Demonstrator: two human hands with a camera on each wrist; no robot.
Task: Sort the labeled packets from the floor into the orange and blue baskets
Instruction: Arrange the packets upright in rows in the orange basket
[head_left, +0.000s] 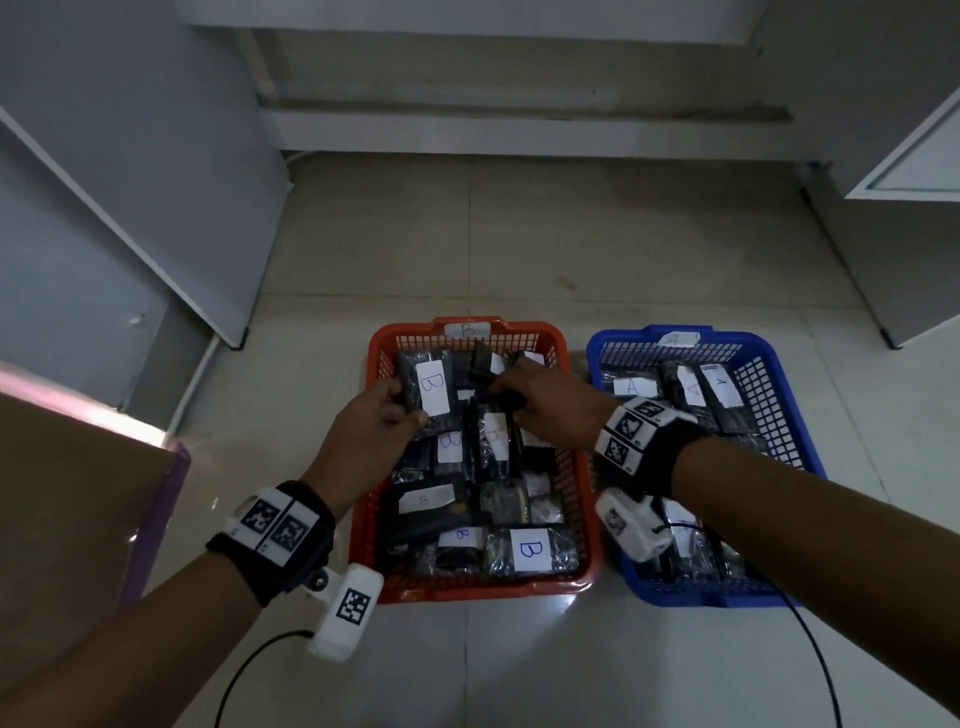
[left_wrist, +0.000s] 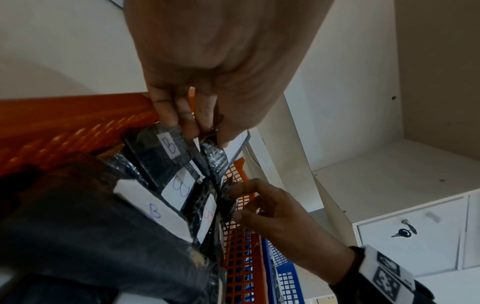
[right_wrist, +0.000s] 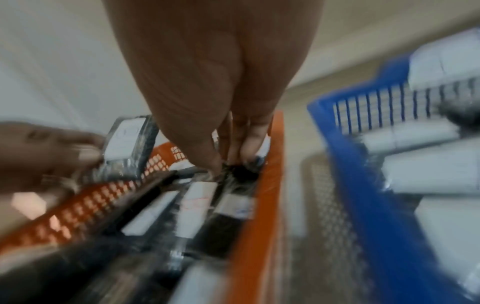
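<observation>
Both hands work over the orange basket, which stands left of the blue basket. The left hand grips a packet labelled B by its near end; the packet's long axis runs away from the person, above the basket's far left part. The right hand pinches a dark packet at the basket's far middle, just beside the first. Judged, both need only lowering; no floor packets show.

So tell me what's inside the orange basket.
The orange basket holds dark wrapped packets with white B labels, stacked in layers. Both hands grip packets over it. The lower layers and the basket floor are covered.
</observation>
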